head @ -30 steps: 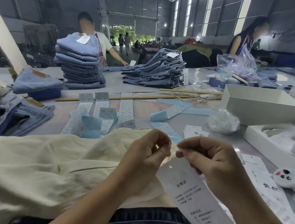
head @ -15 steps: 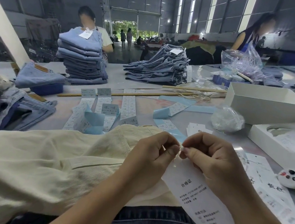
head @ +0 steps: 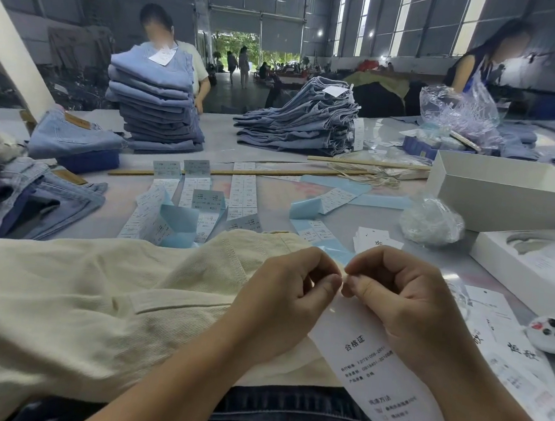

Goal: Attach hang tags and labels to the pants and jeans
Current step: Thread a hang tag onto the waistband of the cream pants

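Cream pants [head: 94, 295] are lying spread under and to the left of both hands, soft and limp, so they are likely to bunch and slide rather than hold a shape. A white hang tag [head: 373, 363] is slanting down from the fingertips toward the near right, thin, light and probably easy to crease; its top edge, where the fingers are meeting, looks like the place to hold it. The left hand [head: 282, 298] and right hand [head: 402, 302] are working close together, fingertips nearly touching, each curled and pinching at the tag's top; whether a string is running between them is too fine to tell.

Beyond the right hand, an open white box [head: 505, 193] is standing with its inside mostly hidden. Nearer, to the right, a shallow white tray [head: 500, 260] is holding a grey moulded shape. Between box and hands, a crumpled clear plastic bag [head: 431, 220] is sitting, its contents unclear. Beyond the left hand, strips of printed labels [head: 244, 190] are lying in rows, and folded jeans [head: 155, 99] are stacking up farther back.
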Motion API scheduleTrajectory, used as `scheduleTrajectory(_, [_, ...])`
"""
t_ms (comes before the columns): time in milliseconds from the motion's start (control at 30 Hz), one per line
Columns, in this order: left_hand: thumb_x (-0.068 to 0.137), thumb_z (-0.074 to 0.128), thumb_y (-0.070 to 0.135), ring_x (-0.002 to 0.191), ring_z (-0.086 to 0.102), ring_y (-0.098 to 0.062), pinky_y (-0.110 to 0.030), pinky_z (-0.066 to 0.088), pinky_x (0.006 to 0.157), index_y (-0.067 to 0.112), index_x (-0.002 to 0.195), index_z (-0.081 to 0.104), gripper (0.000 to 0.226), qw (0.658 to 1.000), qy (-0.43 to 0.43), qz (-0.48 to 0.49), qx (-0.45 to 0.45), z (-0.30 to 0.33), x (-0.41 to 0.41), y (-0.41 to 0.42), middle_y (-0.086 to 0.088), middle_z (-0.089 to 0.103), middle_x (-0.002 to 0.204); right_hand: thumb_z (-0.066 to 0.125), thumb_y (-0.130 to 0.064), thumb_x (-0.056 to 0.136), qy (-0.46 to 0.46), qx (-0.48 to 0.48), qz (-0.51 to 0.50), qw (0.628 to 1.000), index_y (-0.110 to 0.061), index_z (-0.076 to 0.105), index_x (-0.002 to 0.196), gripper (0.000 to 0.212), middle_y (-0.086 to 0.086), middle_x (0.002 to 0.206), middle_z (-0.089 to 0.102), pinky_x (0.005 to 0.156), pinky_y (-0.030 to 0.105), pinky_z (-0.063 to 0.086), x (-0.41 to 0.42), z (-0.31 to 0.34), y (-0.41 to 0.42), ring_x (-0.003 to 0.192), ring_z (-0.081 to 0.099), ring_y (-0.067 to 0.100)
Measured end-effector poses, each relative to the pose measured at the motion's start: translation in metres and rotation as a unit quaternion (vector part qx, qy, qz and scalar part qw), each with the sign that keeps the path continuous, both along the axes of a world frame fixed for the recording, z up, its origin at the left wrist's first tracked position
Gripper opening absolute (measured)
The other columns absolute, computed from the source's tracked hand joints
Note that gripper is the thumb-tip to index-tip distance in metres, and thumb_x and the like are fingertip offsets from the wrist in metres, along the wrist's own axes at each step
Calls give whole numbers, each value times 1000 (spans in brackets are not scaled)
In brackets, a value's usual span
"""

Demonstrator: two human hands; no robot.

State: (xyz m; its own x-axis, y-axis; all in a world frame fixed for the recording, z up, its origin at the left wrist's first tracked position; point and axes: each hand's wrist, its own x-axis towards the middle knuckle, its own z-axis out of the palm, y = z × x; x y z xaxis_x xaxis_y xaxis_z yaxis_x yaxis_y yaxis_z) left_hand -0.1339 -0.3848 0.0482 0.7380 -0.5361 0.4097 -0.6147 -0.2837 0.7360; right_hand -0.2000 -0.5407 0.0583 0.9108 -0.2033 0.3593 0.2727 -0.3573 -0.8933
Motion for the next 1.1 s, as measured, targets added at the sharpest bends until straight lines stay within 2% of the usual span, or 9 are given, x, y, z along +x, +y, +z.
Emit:
scheduleTrajectory(167, [87,54,41,69,54,-13,-37,46,63,37,80,60,11,1000,9,-1,2,0,0,0,12,62,74,67,-8,87,4,-11,-6,1000,-28,70,78,22,1,72,72,61,42,55,1,1,0,67,67,22])
scheduleTrajectory(367, [95,60,30,70,54,-4,-20,41,60,37,81,61,16,1000,20,-4,16,-3,4,2,16,62,74,65,-5,90,2,-45,18,999,-28,67,79,25,5,72,68,53,35,51,2,2,-2,66,64,29])
scheduleTrajectory(500, [95,62,25,70,56,0,-14,41,61,35,81,64,17,999,45,-27,-5,-2,6,3,17,65,74,65,-3,89,-1,-28,31,999,-29,64,83,27,10,70,62,54,41,48,3,1,0,66,56,39])
scheduleTrajectory(700, [94,64,18,64,56,4,-10,39,60,29,79,66,18,995,83,-45,-30,0,9,4,18,63,68,65,-3,89,2,-33,45,998,-30,62,85,27,15,73,57,55,45,47,5,3,1,66,53,41])
scheduleTrajectory(767, [94,64,20,65,55,4,-13,40,61,27,79,66,17,995,86,-42,-25,0,9,4,17,63,68,66,-4,88,4,-48,42,998,-30,61,85,27,15,73,57,55,47,47,6,3,1,65,53,40])
scheduleTrajectory(900, [96,62,20,55,47,4,-14,37,55,26,76,62,20,993,108,-47,-14,-1,10,5,17,60,63,67,-1,87,9,-57,50,997,-29,59,83,30,11,71,59,56,41,46,6,1,1,65,54,37])
scheduleTrajectory(1000, [96,61,16,46,43,4,-11,32,49,22,77,60,20,988,133,-69,-20,0,10,7,18,56,56,67,0,86,5,-82,49,995,-27,56,80,31,4,66,58,52,34,45,5,1,1,58,52,24])
scheduleTrajectory(1100, [95,60,17,43,40,2,-13,30,44,17,79,61,16,981,165,-97,-41,1,11,9,15,55,55,69,-2,85,2,-120,39,992,-22,52,78,27,1,62,55,47,31,40,6,4,3,52,44,11])
